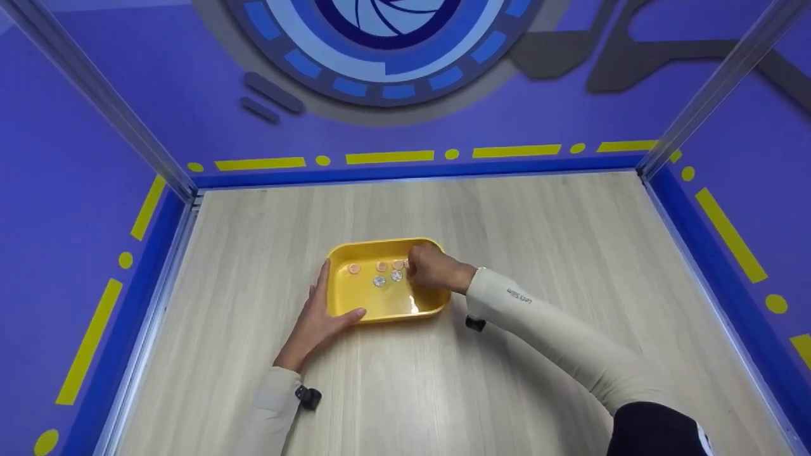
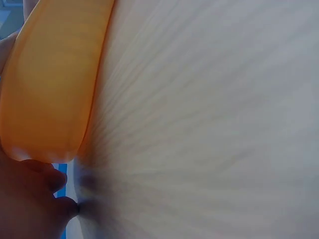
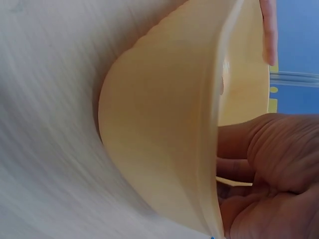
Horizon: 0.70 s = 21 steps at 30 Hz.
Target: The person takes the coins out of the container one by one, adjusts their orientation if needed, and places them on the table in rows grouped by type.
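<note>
A yellow plastic tray (image 1: pixel 361 310) with rounded corners sits on the table. Several small round coins lie on its floor, such as a copper-coloured coin (image 1: pixel 354 269) and a silvery coin (image 1: pixel 379 281). My left hand (image 1: pixel 322 316) grips the tray's near left corner, thumb over the near rim and fingers along the left side. My right hand (image 1: pixel 434 269) reaches into the tray's right part, fingers curled down, with a coin edge showing at the fingertips. In the right wrist view the tray wall hides the fingertips of the right hand (image 3: pixel 279 174).
The pale wood-grain table (image 1: pixel 538 234) surrounds the tray. Blue panels with yellow markings, such as the back wall (image 1: pixel 393 139), and metal rails (image 1: pixel 95 82) enclose it on the back, left and right.
</note>
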Motion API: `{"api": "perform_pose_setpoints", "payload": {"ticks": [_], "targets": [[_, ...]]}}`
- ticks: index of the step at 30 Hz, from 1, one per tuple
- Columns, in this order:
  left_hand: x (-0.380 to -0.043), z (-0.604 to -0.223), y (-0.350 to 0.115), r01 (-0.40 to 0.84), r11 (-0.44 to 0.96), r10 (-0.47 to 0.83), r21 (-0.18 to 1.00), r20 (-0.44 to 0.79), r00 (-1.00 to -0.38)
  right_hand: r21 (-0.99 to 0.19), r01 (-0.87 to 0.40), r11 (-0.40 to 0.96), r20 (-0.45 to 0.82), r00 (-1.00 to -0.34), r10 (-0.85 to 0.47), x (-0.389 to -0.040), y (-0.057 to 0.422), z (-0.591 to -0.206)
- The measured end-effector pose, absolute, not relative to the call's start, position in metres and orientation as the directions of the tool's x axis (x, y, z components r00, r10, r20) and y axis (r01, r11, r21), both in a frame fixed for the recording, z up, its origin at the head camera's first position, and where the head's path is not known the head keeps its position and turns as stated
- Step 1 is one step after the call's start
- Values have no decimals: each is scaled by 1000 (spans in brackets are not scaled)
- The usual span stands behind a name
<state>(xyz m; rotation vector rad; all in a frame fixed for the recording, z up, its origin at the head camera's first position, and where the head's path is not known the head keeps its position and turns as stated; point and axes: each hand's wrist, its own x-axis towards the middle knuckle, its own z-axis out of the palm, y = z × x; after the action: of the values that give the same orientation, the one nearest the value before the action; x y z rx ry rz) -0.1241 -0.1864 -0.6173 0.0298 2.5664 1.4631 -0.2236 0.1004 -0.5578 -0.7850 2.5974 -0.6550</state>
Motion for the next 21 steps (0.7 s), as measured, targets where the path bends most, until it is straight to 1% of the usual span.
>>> {"api": "perform_pose_setpoints", "payload": {"ticks": [4, 7, 14, 21], "targets": [[-124, -619, -185, -60, 484, 109, 873, -128, -986, -514, -483, 709, -123, -776, -618, -224, 99, -564], [-124, -621, -185, -50, 472, 106, 880, -113, -988, -541, -487, 686, -96, -774, -625, -224, 97, -570], [-126, -625, -183, -26, 422, 111, 906, -80, -991, -660, -433, 614, -93, -764, -639, -224, 93, -583], [-123, -627, -183, -27, 371, 101, 928, -69, -993, -685, -410, 601, -100, -765, -636, -224, 89, -587]]}}
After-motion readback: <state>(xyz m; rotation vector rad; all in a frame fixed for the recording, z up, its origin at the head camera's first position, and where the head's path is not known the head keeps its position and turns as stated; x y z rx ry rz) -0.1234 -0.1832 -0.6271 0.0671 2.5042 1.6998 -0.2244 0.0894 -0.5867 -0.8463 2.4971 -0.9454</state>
